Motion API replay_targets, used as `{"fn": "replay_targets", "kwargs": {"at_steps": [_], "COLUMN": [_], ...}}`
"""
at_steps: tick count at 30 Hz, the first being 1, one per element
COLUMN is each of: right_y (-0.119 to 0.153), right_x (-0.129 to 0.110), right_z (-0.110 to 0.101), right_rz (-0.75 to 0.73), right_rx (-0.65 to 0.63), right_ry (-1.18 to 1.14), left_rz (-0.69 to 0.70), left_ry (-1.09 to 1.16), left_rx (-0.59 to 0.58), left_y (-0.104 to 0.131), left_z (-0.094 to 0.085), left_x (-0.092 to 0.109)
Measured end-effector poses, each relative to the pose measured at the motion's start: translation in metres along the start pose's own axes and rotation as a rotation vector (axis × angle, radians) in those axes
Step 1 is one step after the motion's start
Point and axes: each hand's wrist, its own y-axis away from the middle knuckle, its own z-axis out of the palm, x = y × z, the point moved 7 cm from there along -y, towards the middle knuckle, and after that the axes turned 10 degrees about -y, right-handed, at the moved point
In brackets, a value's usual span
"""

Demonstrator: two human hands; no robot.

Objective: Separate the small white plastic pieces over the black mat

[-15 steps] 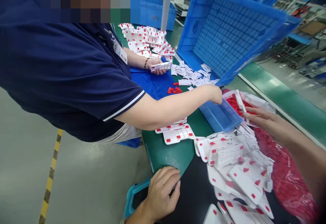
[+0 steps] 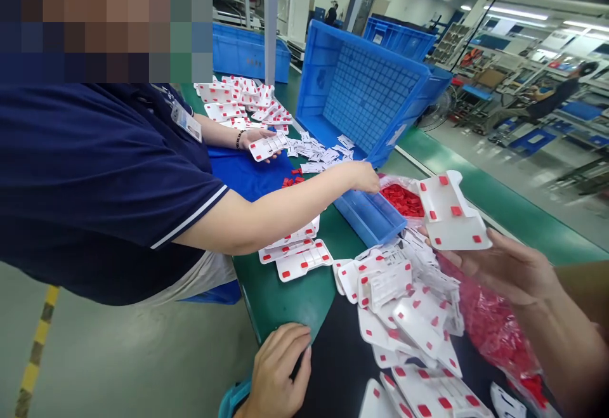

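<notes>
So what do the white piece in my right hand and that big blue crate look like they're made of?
The white piece in the right hand looks like thin moulded plastic, matte, with red squares stuck on, possibly stickers. The blue crate looks like rigid moulded plastic, slightly glossy, with a ribbed grid floor.

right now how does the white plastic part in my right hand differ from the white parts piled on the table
The white plastic part with red tabs is lifted clear of the table in the right hand, alone; the piled white plastic parts lie overlapping on the dark mat, untouched. Both are white with small red tabs.
</notes>
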Motion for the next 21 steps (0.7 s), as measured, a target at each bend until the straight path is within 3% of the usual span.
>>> {"fn": "replay_targets", "kwargs": {"at_steps": [2,5,8,15,21], "right_y": [0.002,-0.006,-0.028,-0.094,-0.123], "right_x": [-0.002,-0.002,0.003,0.021,0.034], "right_z": [0.001,0.005,0.013,0.038,0.045], "right_rz": [-0.001,-0.032,-0.074,-0.112,-0.089], "right_rx": [-0.056,-0.097,-0.058,0.072,0.088], "right_ry": [0.097,0.53,0.916,1.325,1.542], "left_rz": [0.001,-0.002,-0.003,-0.015,-0.043], "left_ry": [0.0,0.003,0.008,0.018,0.047], "left_rx": [-0.011,-0.022,-0.027,-0.038,-0.051], "left_y": [-0.001,0.0,0.0,-0.002,-0.001], "left_z": [0.0,0.0,0.0,-0.001,0.001], "left_x": [0.001,0.001,0.002,0.003,0.001]}}
